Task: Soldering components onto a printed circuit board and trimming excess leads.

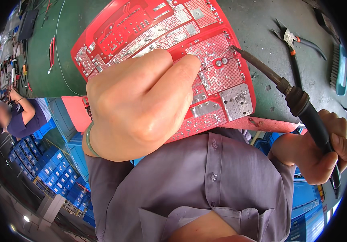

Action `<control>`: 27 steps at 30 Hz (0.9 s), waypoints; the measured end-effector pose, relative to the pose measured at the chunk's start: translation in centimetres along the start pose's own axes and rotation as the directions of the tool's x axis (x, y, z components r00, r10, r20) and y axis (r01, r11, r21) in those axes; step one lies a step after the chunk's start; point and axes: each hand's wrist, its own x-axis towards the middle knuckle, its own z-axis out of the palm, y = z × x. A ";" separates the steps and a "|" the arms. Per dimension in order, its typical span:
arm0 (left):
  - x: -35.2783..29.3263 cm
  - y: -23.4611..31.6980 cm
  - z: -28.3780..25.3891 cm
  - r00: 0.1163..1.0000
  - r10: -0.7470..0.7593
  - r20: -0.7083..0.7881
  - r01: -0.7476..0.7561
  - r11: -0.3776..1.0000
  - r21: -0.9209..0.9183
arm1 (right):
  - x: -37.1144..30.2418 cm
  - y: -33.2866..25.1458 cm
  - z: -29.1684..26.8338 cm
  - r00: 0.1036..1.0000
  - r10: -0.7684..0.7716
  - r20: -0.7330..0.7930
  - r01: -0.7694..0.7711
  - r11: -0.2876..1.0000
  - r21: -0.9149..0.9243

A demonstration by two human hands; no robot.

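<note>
A large red circuit board [173, 53] with silvery solder pads lies in front of me on the bench. My left hand [137, 107] is closed over its near left part, thumb and forefinger pinching a thin solder wire [218, 57]. The wire's end reaches rightward across the board to the right edge. My right hand [328, 149] grips the black handle of a soldering iron [308, 111], whose dark tip meets the wire's end at the board's right edge. Whether they touch is too small to tell. My left hand covers part of the board.
Cutting pliers [290, 38] with black and orange handles lie right of the board, beside a teal brush [339, 68]. The green bench [262, 86] has small solder specks. Red tweezers [51, 54] lie at left. A co-worker [24, 111] and blue bins [56, 171] are further left.
</note>
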 end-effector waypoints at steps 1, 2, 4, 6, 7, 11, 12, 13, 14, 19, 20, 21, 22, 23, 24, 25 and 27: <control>0.0 0.0 0.0 1.000 0.003 -0.003 -0.003 1.000 0.001 | 0.0 0.0 0.0 1.000 -0.002 -0.006 0.002 1.000 0.002; 0.0 -0.1 0.0 1.000 0.006 -0.006 -0.006 1.000 0.002 | 0.0 0.0 0.0 1.000 0.000 -0.005 0.000 1.000 -0.002; 0.0 -0.1 0.0 1.000 0.013 -0.012 -0.013 1.000 0.002 | 0.0 -0.1 0.0 1.000 0.006 0.002 -0.006 1.000 -0.013; 0.0 -0.1 0.1 1.000 0.016 -0.015 -0.016 1.000 0.001 | 0.0 -0.1 0.1 1.000 0.007 0.003 -0.006 1.000 -0.013; 0.0 -0.1 0.1 1.000 0.015 -0.016 -0.015 1.000 0.000 | 0.0 -0.1 0.1 1.000 0.002 -0.002 -0.002 1.000 -0.006; 0.0 -0.1 0.1 1.000 0.013 -0.016 -0.013 1.000 -0.001 | -0.1 0.0 0.2 1.000 0.001 -0.009 -0.001 1.000 0.009; 0.0 -0.1 0.1 1.000 0.013 -0.016 -0.013 1.000 -0.001 | -0.1 0.0 0.2 1.000 0.002 -0.010 -0.002 1.000 0.012; 0.0 -0.1 0.1 1.000 0.012 -0.015 -0.012 1.000 -0.001 | -0.1 0.0 0.2 1.000 0.003 -0.013 -0.003 1.000 0.013; 0.0 -0.1 0.0 1.000 0.012 -0.014 -0.012 1.000 -0.002 | -0.1 0.0 0.2 1.000 0.004 -0.011 -0.004 1.000 0.011; 0.0 -0.1 0.0 1.000 0.017 -0.012 -0.017 1.000 -0.003 | -0.2 0.0 0.4 0.998 -0.003 -0.060 0.004 1.000 0.016; 0.0 -0.1 0.0 1.000 0.017 -0.014 -0.017 1.000 -0.004 | -0.2 0.3 0.4 0.995 -0.042 -0.088 0.044 0.999 0.023; 0.0 -0.1 0.0 1.000 0.017 -0.016 -0.017 1.000 -0.006 | -0.3 0.5 0.3 0.991 -0.068 -0.119 0.064 0.997 -0.039; 0.0 -0.1 0.1 1.000 0.016 -0.020 -0.016 1.000 -0.011 | -0.3 0.9 0.2 0.981 -0.129 -0.145 0.114 0.988 -0.107; 0.0 -0.2 0.1 1.000 0.020 -0.023 -0.020 1.000 -0.010 | -0.4 1.0 0.0 0.978 -0.147 -0.145 0.130 0.984 -0.120; 0.0 -0.2 0.1 0.999 0.025 -0.025 -0.025 1.000 -0.009 | -0.5 1.2 -0.1 0.976 -0.165 -0.146 0.145 0.980 -0.134; 0.0 -0.2 0.1 0.999 0.029 -0.028 -0.029 1.000 -0.008 | -0.5 1.2 -0.4 0.982 -0.140 -0.123 0.129 0.987 -0.093; 0.0 -0.1 0.1 0.999 0.028 -0.016 -0.028 1.000 -0.008 | -0.7 1.1 -0.7 0.987 -0.118 -0.106 0.114 0.992 -0.045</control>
